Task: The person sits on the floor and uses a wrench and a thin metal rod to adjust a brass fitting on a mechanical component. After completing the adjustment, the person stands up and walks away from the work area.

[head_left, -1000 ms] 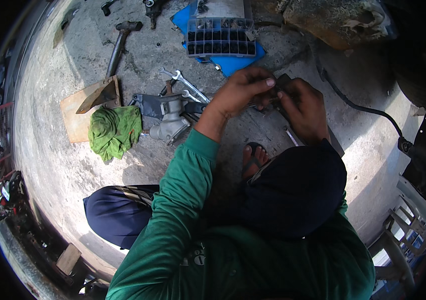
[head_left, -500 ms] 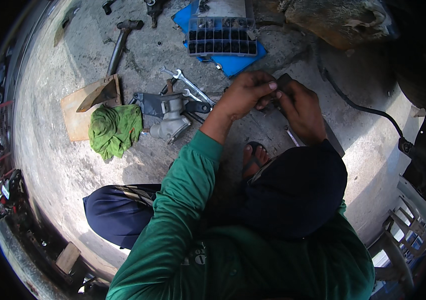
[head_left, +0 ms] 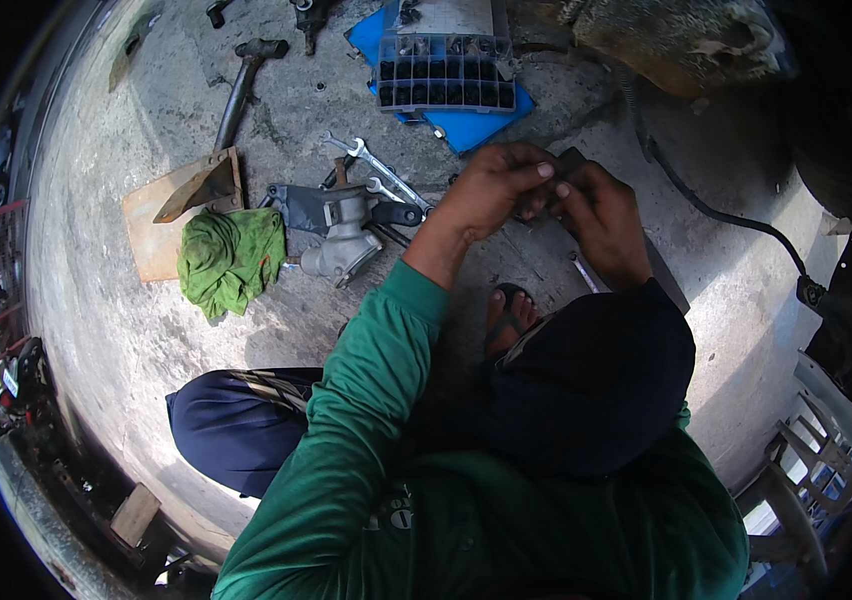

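My left hand (head_left: 499, 190) and my right hand (head_left: 603, 222) meet over the floor in front of my knee, thumbs and fingertips pinched close together. Whatever sits between the fingertips is small, dark and mostly hidden, so its kind does not show. Under my right hand lies a dark flat strip (head_left: 668, 275). To the left of my hands rests a grey metal housing (head_left: 346, 240) with a dark bracket. Two open-ended wrenches (head_left: 386, 170) lie just behind it. Beyond my hands stands a clear compartment box (head_left: 444, 75) with small black parts, on a blue sheet (head_left: 486, 128).
A green rag (head_left: 231, 258) lies against a rusty angled metal plate (head_left: 151, 235) at left, with a hammer (head_left: 241, 95) behind it. A black cable (head_left: 716, 212) curves across the right side. A plastic chair (head_left: 806, 470) stands at lower right. Another wrench (head_left: 583, 272) lies near my foot.
My fingers have shifted slightly, the right thumb and fingertips drawing closer to the left ones. Everything else lies as before.
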Available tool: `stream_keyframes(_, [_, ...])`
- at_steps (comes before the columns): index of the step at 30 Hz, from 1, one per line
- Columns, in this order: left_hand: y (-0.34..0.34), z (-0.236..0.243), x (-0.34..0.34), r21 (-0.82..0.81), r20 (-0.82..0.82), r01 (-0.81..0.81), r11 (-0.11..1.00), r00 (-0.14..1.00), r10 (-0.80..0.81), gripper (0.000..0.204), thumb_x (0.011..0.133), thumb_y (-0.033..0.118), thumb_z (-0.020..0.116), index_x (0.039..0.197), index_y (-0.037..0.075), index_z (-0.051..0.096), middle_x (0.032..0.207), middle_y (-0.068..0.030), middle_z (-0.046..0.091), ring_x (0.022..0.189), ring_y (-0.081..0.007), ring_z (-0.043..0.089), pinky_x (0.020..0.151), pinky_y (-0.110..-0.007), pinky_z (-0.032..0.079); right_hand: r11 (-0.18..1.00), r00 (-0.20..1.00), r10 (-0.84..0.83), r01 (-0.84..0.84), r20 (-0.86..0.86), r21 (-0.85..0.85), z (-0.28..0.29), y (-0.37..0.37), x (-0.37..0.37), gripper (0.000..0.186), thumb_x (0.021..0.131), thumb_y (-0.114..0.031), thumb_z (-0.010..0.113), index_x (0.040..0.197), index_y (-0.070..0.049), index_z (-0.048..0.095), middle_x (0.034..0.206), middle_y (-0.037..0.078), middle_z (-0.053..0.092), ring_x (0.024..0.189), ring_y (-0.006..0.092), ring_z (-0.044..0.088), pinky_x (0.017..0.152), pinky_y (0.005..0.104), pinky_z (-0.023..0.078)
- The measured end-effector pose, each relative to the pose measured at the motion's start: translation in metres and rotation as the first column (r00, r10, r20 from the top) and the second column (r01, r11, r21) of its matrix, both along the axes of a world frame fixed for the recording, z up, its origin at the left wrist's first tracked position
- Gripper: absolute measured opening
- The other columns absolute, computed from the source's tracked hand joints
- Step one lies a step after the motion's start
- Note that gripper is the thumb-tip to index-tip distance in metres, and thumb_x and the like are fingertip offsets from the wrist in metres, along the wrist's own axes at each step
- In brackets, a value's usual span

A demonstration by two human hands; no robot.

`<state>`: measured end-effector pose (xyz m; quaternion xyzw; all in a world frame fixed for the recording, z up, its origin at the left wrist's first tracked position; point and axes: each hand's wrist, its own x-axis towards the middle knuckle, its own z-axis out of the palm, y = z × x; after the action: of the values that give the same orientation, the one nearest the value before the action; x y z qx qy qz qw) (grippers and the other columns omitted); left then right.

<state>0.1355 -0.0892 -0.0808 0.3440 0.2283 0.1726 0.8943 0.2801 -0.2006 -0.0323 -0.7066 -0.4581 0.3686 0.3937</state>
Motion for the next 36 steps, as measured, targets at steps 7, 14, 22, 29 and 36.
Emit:
stream_keyframes(7, [0.004, -0.001, -0.003, 0.038, 0.008, 0.021, 0.999, 1.0, -0.021, 0.024, 0.093, 0.014, 0.07, 0.106, -0.005, 0.063, 0.087, -0.0093, 0.067, 0.067, -0.0127, 0.062, 0.057, -0.025, 0.049, 0.999, 0.985, 0.004, 0.005, -0.173, 0.05, 0.004, 0.0, 0.0, 0.014, 0.097, -0.011, 0.058, 0.093, 0.002, 0.059, 0.077, 0.011, 0.067, 0.072, 0.0144, 0.066, 0.063, 0.0291, 0.051])
stream_keyframes(14, [0.007, 0.003, -0.006, 0.056, 0.016, 0.035, 0.998, 0.999, -0.036, 0.024, 0.093, 0.015, 0.072, 0.105, -0.003, 0.063, 0.089, -0.0089, 0.066, 0.07, -0.0149, 0.066, 0.061, -0.028, 0.053, 0.997, 0.996, 0.035, -0.03, -0.08, 0.07, 0.01, 0.001, -0.002, 0.013, 0.097, -0.01, 0.059, 0.093, 0.003, 0.059, 0.079, 0.012, 0.069, 0.072, 0.0145, 0.067, 0.064, 0.0292, 0.052])
stream_keyframes(22, [0.007, 0.0, -0.006, -0.004, 0.142, 0.017, 1.0, 0.99, -0.016, 0.021, 0.093, 0.012, 0.069, 0.105, -0.004, 0.061, 0.088, -0.0094, 0.065, 0.068, -0.015, 0.064, 0.058, -0.028, 0.051, 0.999, 0.923, -0.021, 0.035, -0.384, 0.03, 0.004, 0.001, 0.0, 0.017, 0.099, -0.013, 0.057, 0.092, 0.003, 0.058, 0.084, 0.014, 0.071, 0.077, 0.0174, 0.069, 0.069, 0.0307, 0.055])
stream_keyframes(29, [0.004, 0.001, -0.006, -0.059, 0.211, -0.019, 0.998, 0.977, 0.031, 0.015, 0.092, 0.008, 0.068, 0.101, -0.003, 0.062, 0.083, -0.0082, 0.063, 0.063, -0.0129, 0.059, 0.054, -0.027, 0.048, 0.999, 0.898, -0.032, 0.03, -0.438, -0.012, 0.011, 0.004, -0.002, 0.019, 0.101, -0.014, 0.053, 0.093, 0.003, 0.057, 0.088, 0.015, 0.07, 0.081, 0.0188, 0.07, 0.072, 0.0317, 0.057])
stream_keyframes(36, [0.013, -0.012, -0.012, -0.095, 0.184, -0.211, 0.973, 0.957, 0.225, 0.015, 0.093, 0.009, 0.068, 0.103, 0.0, 0.062, 0.083, -0.0073, 0.062, 0.064, -0.011, 0.056, 0.053, -0.024, 0.044, 0.972, 0.816, -0.198, 0.235, -0.543, -0.002, 0.022, 0.005, -0.006, 0.024, 0.104, -0.016, 0.046, 0.101, 0.004, 0.06, 0.098, 0.016, 0.068, 0.087, 0.023, 0.071, 0.075, 0.034, 0.058])
